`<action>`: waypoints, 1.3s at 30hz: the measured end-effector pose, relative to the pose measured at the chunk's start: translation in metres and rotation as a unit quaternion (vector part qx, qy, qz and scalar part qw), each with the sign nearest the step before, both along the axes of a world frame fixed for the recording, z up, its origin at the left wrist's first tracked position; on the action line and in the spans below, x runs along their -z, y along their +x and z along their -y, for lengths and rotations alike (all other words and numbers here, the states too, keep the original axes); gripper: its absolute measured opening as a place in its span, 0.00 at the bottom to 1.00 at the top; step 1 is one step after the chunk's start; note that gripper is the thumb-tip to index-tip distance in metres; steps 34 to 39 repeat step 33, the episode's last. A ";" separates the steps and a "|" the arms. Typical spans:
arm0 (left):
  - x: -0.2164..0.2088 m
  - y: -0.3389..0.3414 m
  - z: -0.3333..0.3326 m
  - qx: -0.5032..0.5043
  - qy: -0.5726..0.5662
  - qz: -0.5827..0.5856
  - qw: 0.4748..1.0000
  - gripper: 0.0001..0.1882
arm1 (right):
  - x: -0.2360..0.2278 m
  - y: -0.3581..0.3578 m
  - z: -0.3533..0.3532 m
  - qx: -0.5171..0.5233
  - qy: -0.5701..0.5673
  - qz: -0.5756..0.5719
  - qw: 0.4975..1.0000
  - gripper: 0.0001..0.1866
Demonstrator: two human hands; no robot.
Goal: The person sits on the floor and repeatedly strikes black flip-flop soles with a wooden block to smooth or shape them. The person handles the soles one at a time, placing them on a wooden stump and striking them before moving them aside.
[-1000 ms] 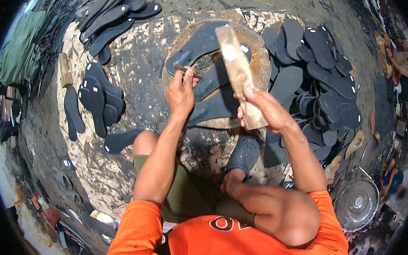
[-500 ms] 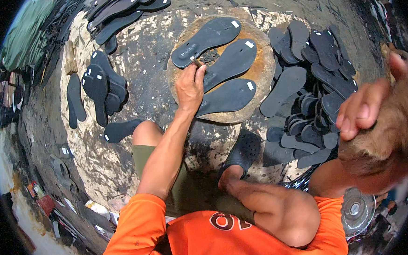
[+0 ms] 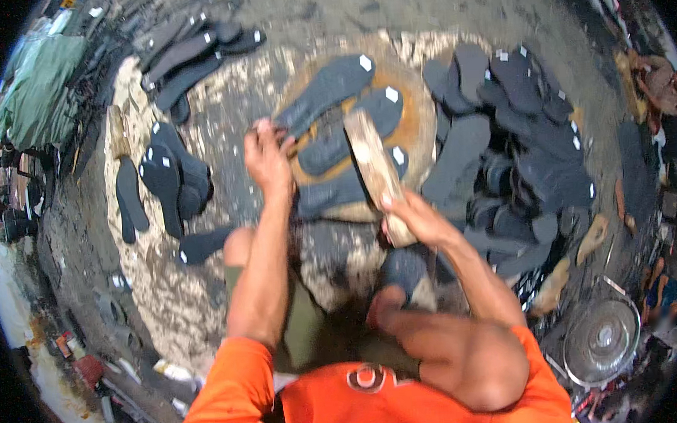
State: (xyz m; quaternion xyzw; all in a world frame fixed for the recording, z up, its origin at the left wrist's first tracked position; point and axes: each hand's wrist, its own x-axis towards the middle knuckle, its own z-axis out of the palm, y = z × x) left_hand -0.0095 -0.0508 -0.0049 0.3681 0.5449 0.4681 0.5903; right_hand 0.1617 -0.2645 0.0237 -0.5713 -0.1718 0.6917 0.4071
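Note:
My left hand is at the left edge of a round wooden block, beside the heel of the farthest dark sole. Its fingers are curled together; blur hides what they hold. My right hand grips the near end of a pale wooden bat. The bat slants across the middle sole and the nearest sole, partly covering both. Whether it touches them I cannot tell. Each of the three soles has a small white sticker at its toe end.
A heap of dark soles lies right of the block. More soles are at the left, below a short wooden stick, and another pile is at the far left. A round metal dish sits at the lower right.
My right hand has come down from close to the camera at the right, bringing the bat over the soles. My left hand has shifted left from the middle of the block.

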 end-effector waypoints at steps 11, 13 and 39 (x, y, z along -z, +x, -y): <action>-0.027 0.004 0.068 0.116 -0.002 -0.051 0.992 0.17 | 0.009 -0.033 -0.008 0.125 0.059 0.298 0.944 0.30; -0.016 0.002 0.050 0.188 0.063 -0.117 0.973 0.16 | 0.020 -0.024 0.000 0.092 0.050 0.275 0.956 0.31; 0.009 -0.001 0.047 0.226 0.377 -0.301 0.846 0.09 | -0.151 0.014 -0.042 0.102 0.185 0.190 0.959 0.26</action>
